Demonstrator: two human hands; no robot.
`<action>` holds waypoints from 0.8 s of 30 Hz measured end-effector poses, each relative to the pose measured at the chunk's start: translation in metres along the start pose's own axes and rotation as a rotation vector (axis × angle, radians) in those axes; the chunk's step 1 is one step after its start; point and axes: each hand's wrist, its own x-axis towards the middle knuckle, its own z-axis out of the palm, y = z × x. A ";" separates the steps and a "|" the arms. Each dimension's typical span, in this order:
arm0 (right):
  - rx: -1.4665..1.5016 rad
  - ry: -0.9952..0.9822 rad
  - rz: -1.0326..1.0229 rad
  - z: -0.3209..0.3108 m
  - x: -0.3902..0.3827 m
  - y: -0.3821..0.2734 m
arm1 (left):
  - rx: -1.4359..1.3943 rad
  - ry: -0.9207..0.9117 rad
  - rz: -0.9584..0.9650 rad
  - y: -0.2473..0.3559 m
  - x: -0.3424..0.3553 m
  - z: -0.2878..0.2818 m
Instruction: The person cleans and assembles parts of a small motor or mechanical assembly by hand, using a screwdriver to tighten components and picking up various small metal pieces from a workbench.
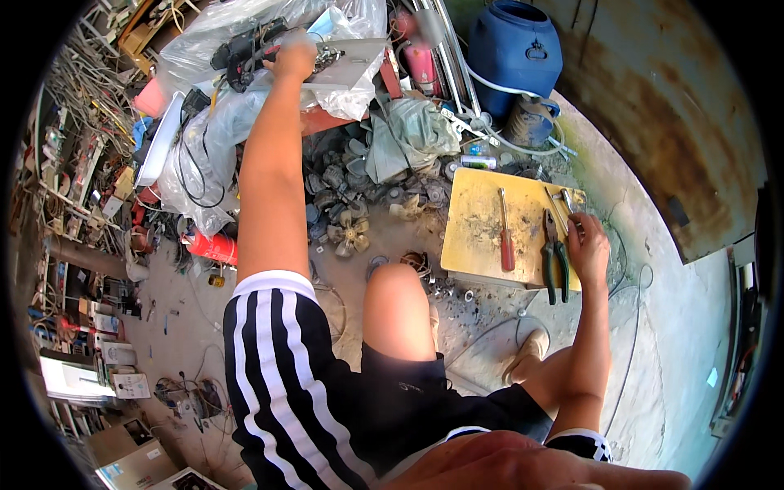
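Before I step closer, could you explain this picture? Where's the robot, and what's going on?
There's no robot: these are a person's bare hands, seen from a camera on their head looking down. Its round lens bends straight edges. On the yellow board lie a red-handled screwdriver and green-handled pliers. The right hand is beside the pliers; the left hand reaches to a black device. Whether either grips anything is unclear.

On my feed, the left sleeve is black with three white stripes and a white cuff; the right sleeve also shows black and white. I see black shorts with a small pale mark, beige shoes, and a bare left hand and right hand.
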 end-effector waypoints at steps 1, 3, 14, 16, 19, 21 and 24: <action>-0.004 0.008 -0.013 0.001 0.001 -0.001 | -0.003 -0.002 -0.022 -0.006 0.001 0.000; -0.011 0.016 -0.019 0.000 0.001 -0.002 | -0.078 0.034 -0.088 -0.008 -0.003 0.000; -0.039 0.105 0.036 -0.014 0.000 0.023 | -0.306 0.531 0.128 -0.039 -0.043 -0.037; -0.061 0.164 0.001 -0.015 0.002 0.023 | -0.281 0.728 0.333 -0.036 -0.091 -0.049; -0.071 0.148 0.054 -0.025 0.000 0.029 | -0.413 0.677 0.423 -0.005 -0.177 -0.057; -0.067 0.170 0.045 -0.026 -0.002 0.030 | -0.270 0.672 0.433 -0.006 -0.225 -0.052; -0.053 0.216 0.089 -0.034 0.002 0.022 | -0.318 0.424 0.461 -0.029 -0.288 -0.019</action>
